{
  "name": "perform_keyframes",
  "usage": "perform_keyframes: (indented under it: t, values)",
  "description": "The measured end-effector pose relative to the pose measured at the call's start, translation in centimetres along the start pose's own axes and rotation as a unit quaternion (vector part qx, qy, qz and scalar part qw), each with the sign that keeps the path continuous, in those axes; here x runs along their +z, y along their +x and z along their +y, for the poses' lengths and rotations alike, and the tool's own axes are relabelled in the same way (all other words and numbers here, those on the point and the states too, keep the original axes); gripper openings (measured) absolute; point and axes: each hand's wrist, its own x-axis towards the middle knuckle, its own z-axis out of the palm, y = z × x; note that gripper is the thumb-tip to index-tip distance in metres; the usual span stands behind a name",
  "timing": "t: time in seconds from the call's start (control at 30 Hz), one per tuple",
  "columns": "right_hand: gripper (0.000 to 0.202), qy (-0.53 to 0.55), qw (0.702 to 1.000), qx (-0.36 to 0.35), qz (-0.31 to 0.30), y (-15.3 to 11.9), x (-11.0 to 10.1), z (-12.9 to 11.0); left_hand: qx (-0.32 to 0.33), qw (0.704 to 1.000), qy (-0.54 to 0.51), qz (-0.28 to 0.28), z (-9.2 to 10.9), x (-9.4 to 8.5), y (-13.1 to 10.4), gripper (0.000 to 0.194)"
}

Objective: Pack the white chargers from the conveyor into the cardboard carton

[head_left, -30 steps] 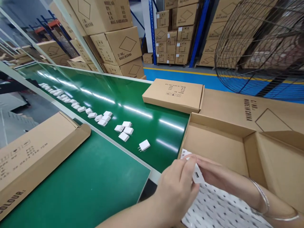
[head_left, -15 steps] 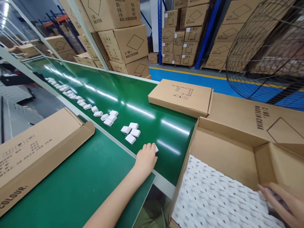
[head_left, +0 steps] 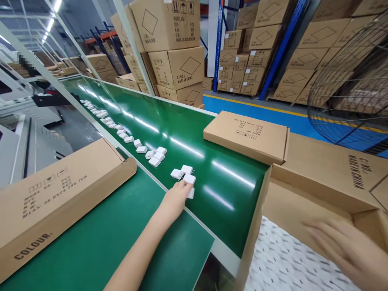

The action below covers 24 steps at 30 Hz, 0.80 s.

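My left hand (head_left: 176, 198) reaches over the near edge of the green conveyor belt, fingers closed on a white plug charger (head_left: 190, 193) that shows beside the fingertips. Right against these fingers lie more white chargers (head_left: 187, 169) in a small cluster, partly covered by the hand. On the right, my right hand (head_left: 348, 246) is blurred over an open carton (head_left: 253, 238). Its fingers look stretched out, and I see nothing in them. Below that hand, tight rows of white chargers (head_left: 281, 258) fill the near part of the carton.
A line of white chargers (head_left: 129, 139) runs back along the belt (head_left: 200, 137). A closed flat carton (head_left: 247, 131) lies across its far side. Another carton (head_left: 72, 190) rests on the green side table (head_left: 121, 226). Stacked boxes (head_left: 182, 68) and a wire fan guard (head_left: 348, 81) stand beyond.
My left hand has moved left to the charger cluster, with a charger at its fingers. My right hand has moved up off the packed rows, and the whole view has shifted.
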Motion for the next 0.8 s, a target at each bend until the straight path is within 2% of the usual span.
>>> perform_keyframes:
  t: [0.07,0.13,0.2,0.27,0.33,0.47,0.6,0.7,0.77,0.8]
  values:
    - [0.025,-0.007,0.995,-0.046,-0.093,5.7,1.8,-5.4,-0.023,1.000,0.009,0.000,-1.3,0.2,0.2,0.042]
    - [0.025,-0.041,0.989,-0.085,-0.118,11.1,4.4,-10.7,-0.027,1.000,-0.001,0.013,-1.9,0.7,0.5,0.042]
    - [0.020,-0.076,0.982,-0.115,-0.126,15.6,7.3,-15.0,-0.024,0.999,-0.019,0.027,-2.1,1.3,1.0,0.042]
    - [0.018,-0.081,0.981,-0.126,-0.125,18.5,10.0,-17.9,-0.015,0.998,-0.042,0.033,-2.3,1.6,1.3,0.042]
    - [0.020,-0.075,0.981,-0.129,-0.123,20.0,12.0,-19.5,-0.003,0.997,-0.073,0.034,-2.5,1.8,1.4,0.044]
    - [0.024,-0.041,0.982,-0.121,-0.137,20.5,14.1,-19.8,0.005,0.994,-0.101,0.031,-3.0,1.8,1.3,0.047]
    - [0.021,0.012,0.978,-0.070,-0.197,20.1,14.2,-17.0,0.009,0.997,-0.076,0.005,-2.6,1.8,1.8,0.046]
    - [0.022,0.094,0.963,-0.007,-0.251,19.0,12.0,-14.3,0.009,0.999,-0.043,-0.026,-2.0,1.6,2.4,0.040]
    - [0.025,0.168,0.948,0.022,-0.271,17.4,9.5,-13.1,0.012,0.999,-0.042,-0.027,-1.3,1.3,2.6,0.034]
    - [0.026,0.241,0.931,0.044,-0.271,16.3,8.1,-12.8,0.022,0.997,-0.069,-0.015,-0.8,1.2,2.5,0.032]
